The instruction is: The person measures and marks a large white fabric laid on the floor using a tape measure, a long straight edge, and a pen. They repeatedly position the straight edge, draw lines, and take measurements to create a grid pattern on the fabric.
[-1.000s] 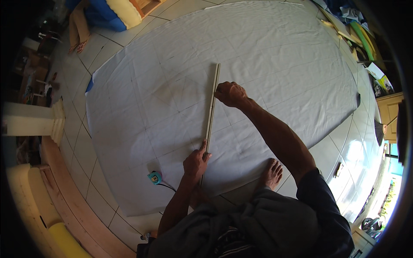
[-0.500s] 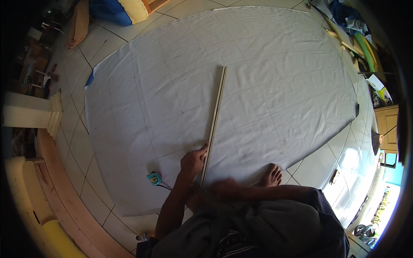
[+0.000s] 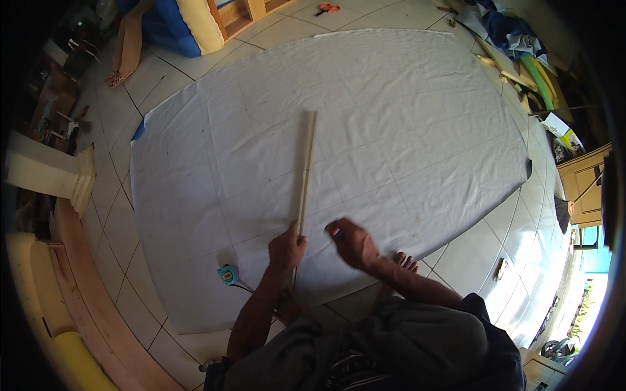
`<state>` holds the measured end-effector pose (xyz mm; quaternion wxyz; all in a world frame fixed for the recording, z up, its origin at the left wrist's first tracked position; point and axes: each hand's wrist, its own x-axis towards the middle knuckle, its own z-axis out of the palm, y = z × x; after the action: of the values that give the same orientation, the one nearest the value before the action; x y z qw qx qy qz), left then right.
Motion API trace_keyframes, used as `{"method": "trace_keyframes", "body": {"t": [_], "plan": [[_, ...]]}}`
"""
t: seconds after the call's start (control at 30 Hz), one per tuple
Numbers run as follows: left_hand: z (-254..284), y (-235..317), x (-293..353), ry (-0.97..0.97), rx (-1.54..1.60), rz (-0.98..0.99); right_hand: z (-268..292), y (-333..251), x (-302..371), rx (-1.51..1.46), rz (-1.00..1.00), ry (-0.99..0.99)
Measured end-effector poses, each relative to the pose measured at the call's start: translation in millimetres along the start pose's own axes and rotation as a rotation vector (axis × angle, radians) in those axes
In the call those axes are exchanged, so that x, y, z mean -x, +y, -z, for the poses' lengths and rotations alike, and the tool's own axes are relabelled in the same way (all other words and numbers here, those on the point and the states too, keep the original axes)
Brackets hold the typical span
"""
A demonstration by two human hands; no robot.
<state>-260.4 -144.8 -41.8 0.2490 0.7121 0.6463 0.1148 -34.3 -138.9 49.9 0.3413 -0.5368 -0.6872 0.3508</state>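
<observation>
A large sheet of white fabric (image 3: 391, 117), marked with a grid of thin dark lines, covers the tiled floor. Closed around the near part of a long, narrow straightedge (image 3: 307, 169) is my left hand (image 3: 287, 249). The straightedge points away from me, with a shadow along its left side; whether all of it touches the fabric I cannot tell. To its right, my right hand (image 3: 353, 245) is over the fabric, slightly blurred, fingers closed on a small pen-like thing (image 3: 337, 232) with blue and red on it. A turquoise tape measure (image 3: 228, 274) lies on the fabric left of my left forearm.
My bare foot (image 3: 405, 262) stands by the fabric's near edge. Red-handled scissors (image 3: 328, 8) lie on the tiles beyond it. Wood strips and cloth (image 3: 521, 65) pile up at the far right. A long wooden beam (image 3: 98, 287) runs along the left.
The straightedge has shifted left and shows a narrower face, my left hand still on it. My right hand has moved from near my body out over the fabric. The view has shifted slightly.
</observation>
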Motion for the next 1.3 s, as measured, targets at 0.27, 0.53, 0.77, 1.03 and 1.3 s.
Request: {"method": "trace_keyframes", "body": {"t": [0.27,0.53,0.77,1.03,1.3], "plan": [[82.7,20.2,-55.2,0.203,0.0,-0.03,-53.8,5.2,37.7,-0.112,-0.291,-0.677],[162.7,60.4,-111.3,0.441,0.373,-0.057,-72.3,-5.2,-28.5,-0.614,-0.346,-0.328],[115.8,-176.6,-4.9,0.533,-0.159,0.447,85.1,54.4,-40.7,-0.341,-0.36,0.253],[89.1,-241.9,128.4,0.453,-0.543,0.857,147.0,25.6,31.7,0.161,-0.441,0.537],[139.2,-365.0,153.9,0.142,-0.503,1.057,154.0,11.2,46.5,0.431,-0.552,0.525]]}}
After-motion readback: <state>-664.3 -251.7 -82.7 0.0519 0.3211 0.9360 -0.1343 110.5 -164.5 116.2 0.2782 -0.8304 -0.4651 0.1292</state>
